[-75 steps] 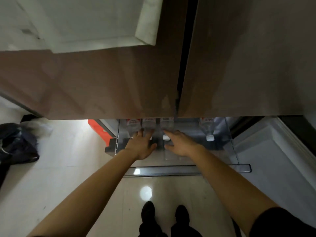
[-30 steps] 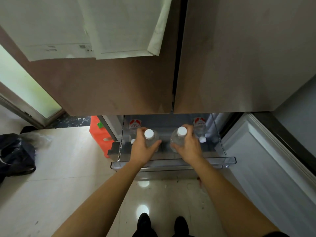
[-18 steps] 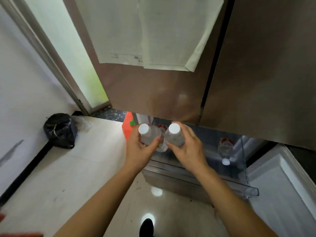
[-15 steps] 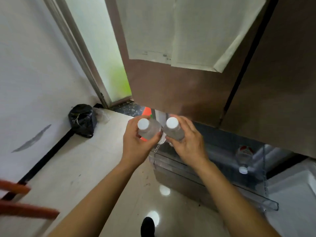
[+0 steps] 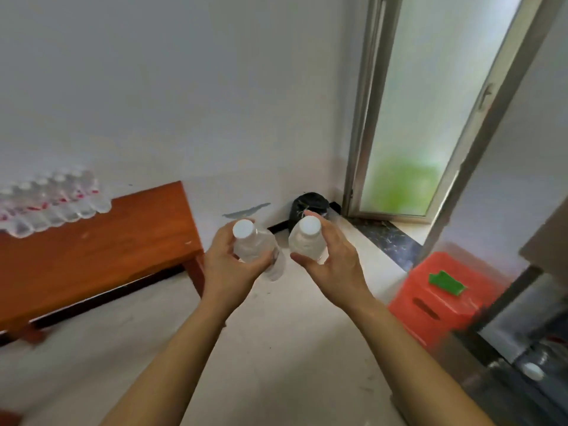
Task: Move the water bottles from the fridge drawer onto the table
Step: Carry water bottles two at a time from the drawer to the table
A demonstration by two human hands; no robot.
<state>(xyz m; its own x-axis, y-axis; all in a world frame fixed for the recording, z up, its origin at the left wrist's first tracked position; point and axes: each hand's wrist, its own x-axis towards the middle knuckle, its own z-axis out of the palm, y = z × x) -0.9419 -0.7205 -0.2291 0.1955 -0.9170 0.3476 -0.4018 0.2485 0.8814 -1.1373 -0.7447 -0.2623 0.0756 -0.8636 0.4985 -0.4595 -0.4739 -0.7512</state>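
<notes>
The table (image 5: 92,250) stands on the left against the wall (image 5: 184,87), its right edge and front leg just left of the left hand (image 5: 229,272). A blurred row of bottles (image 5: 46,204) sits on its far left part, close to the wall, with brown wood running from there to the near and right edges. On the right a red crate (image 5: 442,299) stands on the floor (image 5: 276,348), and beyond it a frosted door (image 5: 408,118) rises in its metal frame. A black bag (image 5: 309,202) lies in the corner between wall and door. A broad strip of pale floor runs between the table leg and the crate. The dark drawer (image 5: 522,373) shows blurred at the lower right, a white cap (image 5: 533,371) inside it. Both hands hang in the air over that strip. The left hand grips the left bottle (image 5: 253,249), fingers wrapped round its left side and thumb across the front, the bottle tilted with its white cap up towards the camera. The right hand (image 5: 335,265) holds the right bottle (image 5: 304,242) between thumb below and fingers curled along its right side, cap up. The bottles are close side by side; whether they touch cannot be told.
</notes>
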